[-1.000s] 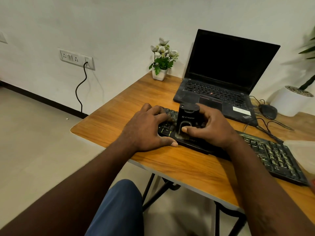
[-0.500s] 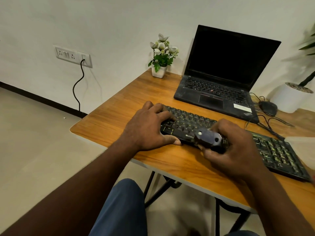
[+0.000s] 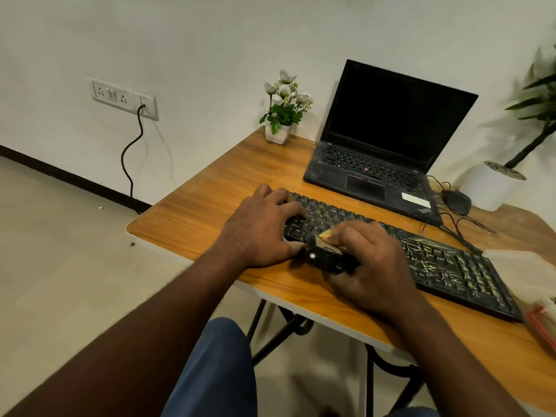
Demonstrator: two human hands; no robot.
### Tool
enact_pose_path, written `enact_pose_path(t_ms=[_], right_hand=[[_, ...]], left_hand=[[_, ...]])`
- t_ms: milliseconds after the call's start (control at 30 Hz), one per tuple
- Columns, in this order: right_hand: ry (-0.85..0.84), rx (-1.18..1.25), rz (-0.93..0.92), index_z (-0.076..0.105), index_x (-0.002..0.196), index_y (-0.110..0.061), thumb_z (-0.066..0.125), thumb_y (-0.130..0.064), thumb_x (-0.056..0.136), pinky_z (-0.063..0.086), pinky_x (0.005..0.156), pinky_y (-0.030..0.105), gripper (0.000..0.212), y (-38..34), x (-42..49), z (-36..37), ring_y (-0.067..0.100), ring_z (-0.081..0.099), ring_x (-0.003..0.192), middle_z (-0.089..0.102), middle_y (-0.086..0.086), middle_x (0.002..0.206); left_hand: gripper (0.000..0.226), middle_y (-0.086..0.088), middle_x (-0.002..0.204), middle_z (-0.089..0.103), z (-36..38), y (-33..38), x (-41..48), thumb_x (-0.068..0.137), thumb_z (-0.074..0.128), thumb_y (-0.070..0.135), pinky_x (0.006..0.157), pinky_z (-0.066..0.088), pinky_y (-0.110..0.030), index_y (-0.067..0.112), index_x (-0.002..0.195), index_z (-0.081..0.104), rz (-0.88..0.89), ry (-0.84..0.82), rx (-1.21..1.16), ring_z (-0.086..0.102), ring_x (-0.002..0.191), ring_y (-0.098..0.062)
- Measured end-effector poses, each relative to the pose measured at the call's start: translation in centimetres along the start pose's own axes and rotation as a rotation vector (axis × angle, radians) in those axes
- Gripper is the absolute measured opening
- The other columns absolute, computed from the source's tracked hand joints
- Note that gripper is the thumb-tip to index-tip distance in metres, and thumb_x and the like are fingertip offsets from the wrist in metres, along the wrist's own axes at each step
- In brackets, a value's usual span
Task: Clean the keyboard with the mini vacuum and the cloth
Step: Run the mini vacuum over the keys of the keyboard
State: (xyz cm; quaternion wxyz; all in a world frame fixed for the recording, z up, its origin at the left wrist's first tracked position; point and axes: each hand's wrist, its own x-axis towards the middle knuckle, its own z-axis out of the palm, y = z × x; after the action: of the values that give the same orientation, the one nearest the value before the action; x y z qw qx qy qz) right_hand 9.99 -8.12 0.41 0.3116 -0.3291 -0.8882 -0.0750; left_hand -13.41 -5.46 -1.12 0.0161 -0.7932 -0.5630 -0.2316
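L hand flat, fingers relaxed on keyboard left end, prob to steady it; R hand grips mini vacuum at near edge; cloth not seen

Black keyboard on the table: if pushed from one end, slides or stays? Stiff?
Probably stiff: the keyboard lies flat as one long slab. Likely slides or pivots on the smooth wooden table; the left hand resting on its left end seems to brace it. Probably light, being thin.
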Motion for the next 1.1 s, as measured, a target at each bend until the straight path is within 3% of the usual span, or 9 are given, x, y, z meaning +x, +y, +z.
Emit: enact_pose_path(t_ms=[67, 167, 333, 467, 600, 700, 833, 1000, 1100], right_hand=[[-0.034, -0.001, 0.06, 0.065, 0.102, -0.018, 0.07, -0.042, 0.074, 0.05, 0.077, 0.033, 0.037, 1.1, -1.6, -1.6, 0.004, 0.051, 0.099, 0.069, 0.001, 0.108], [-0.061, 0.013, 0.203, 0.061, 0.103, -0.028, 0.074, -0.044, 0.073, 0.055, 0.073, 0.034, 0.037, 3.4, -5.0, -4.8, 0.009, 0.057, 0.094, 0.064, -0.008, 0.105], [0.058, 0.127, 0.471, 0.061, 0.112, -0.024, 0.092, -0.018, 0.075, 0.051, 0.067, 0.017, 0.049, 4.4, -7.4, -7.3, 0.004, 0.063, 0.092, 0.063, -0.014, 0.101], [0.093, 0.188, 0.512, 0.058, 0.121, -0.029, 0.086, -0.026, 0.077, 0.047, 0.072, 0.01, 0.052, 4.0, -5.9, -6.0, -0.009, 0.06, 0.096, 0.058, -0.025, 0.105], [0.063, 0.253, 0.548, 0.06, 0.127, -0.026, 0.083, -0.029, 0.08, 0.05, 0.075, 0.004, 0.052, 5.1, -3.7, -5.6, -0.012, 0.061, 0.096, 0.064, -0.019, 0.107], [0.066, 0.294, 0.548, 0.062, 0.12, -0.029, 0.085, -0.024, 0.081, 0.053, 0.071, 0.007, 0.046, 5.9, -2.3, -6.0, -0.01, 0.066, 0.09, 0.067, -0.019, 0.102], [-0.137, 0.579, 0.596, 0.063, 0.113, -0.039, 0.085, -0.034, 0.072, 0.063, 0.075, 0.028, 0.046, 6.2, -1.2, -5.7, 0.009, 0.073, 0.092, 0.076, -0.004, 0.1], [-0.056, 0.466, 0.604, 0.064, 0.122, -0.027, 0.086, -0.027, 0.079, 0.063, 0.074, 0.029, 0.048, 8.1, 0.2, -5.3, 0.011, 0.073, 0.094, 0.075, -0.005, 0.104], [-0.259, 0.683, 0.561, 0.064, 0.115, -0.033, 0.085, -0.024, 0.076, 0.062, 0.077, 0.027, 0.046, 8.1, 0.7, -5.5, 0.012, 0.074, 0.095, 0.076, -0.01, 0.104]], left_hand=[[0.084, 0.01, 0.139, 0.048, -0.1, 0.1, 0.0, 0.071, 0.054, 0.09, 0.098, 0.045, -0.039, 0.041, 0.14, 0.051, -0.012, -0.013, 0.006, 0.035, 0.125, -0.016], [0.089, 0.011, 0.14, 0.047, -0.2, 0.2, 0.1, 0.069, 0.054, 0.093, 0.1, 0.044, -0.039, 0.042, 0.141, 0.051, -0.015, -0.024, 0.005, 0.034, 0.127, -0.016], [0.086, 0.009, 0.137, 0.049, -0.1, 1.1, -0.1, 0.072, 0.043, 0.095, 0.103, 0.037, -0.045, 0.04, 0.138, 0.053, 0.039, 0.051, 0.07, 0.036, 0.127, -0.017], [0.077, 0.007, 0.133, 0.05, 0.7, 4.5, 0.2, 0.081, 0.041, 0.09, 0.103, 0.036, -0.046, 0.036, 0.134, 0.057, 0.144, 0.089, 0.06, 0.037, 0.126, -0.017], [0.066, 0.007, 0.13, 0.051, 1.5, 5.9, 0.8, 0.084, 0.045, 0.084, 0.101, 0.037, -0.044, 0.036, 0.127, 0.061, 0.177, 0.087, 0.037, 0.039, 0.123, -0.017], [0.06, 0.009, 0.127, 0.052, 1.6, 5.7, 0.8, 0.084, 0.051, 0.081, 0.099, 0.038, -0.042, 0.035, 0.121, 0.063, 0.172, 0.099, -0.001, 0.039, 0.121, -0.015], [0.055, 0.012, 0.121, 0.052, 1.7, 5.6, 0.9, 0.082, 0.055, 0.08, 0.097, 0.041, -0.041, 0.035, 0.112, 0.064, 0.165, 0.116, -0.009, 0.04, 0.117, -0.013], [0.051, 0.012, 0.117, 0.053, 1.7, 5.5, 0.9, 0.081, 0.058, 0.078, 0.096, 0.04, -0.038, 0.034, 0.107, 0.065, 0.173, 0.131, -0.024, 0.039, 0.115, -0.011], [0.054, 0.012, 0.118, 0.053, 1.7, 5.5, 0.9, 0.081, 0.059, 0.078, 0.096, 0.04, -0.037, 0.033, 0.109, 0.066, 0.167, 0.118, -0.02, 0.037, 0.115, -0.009]])
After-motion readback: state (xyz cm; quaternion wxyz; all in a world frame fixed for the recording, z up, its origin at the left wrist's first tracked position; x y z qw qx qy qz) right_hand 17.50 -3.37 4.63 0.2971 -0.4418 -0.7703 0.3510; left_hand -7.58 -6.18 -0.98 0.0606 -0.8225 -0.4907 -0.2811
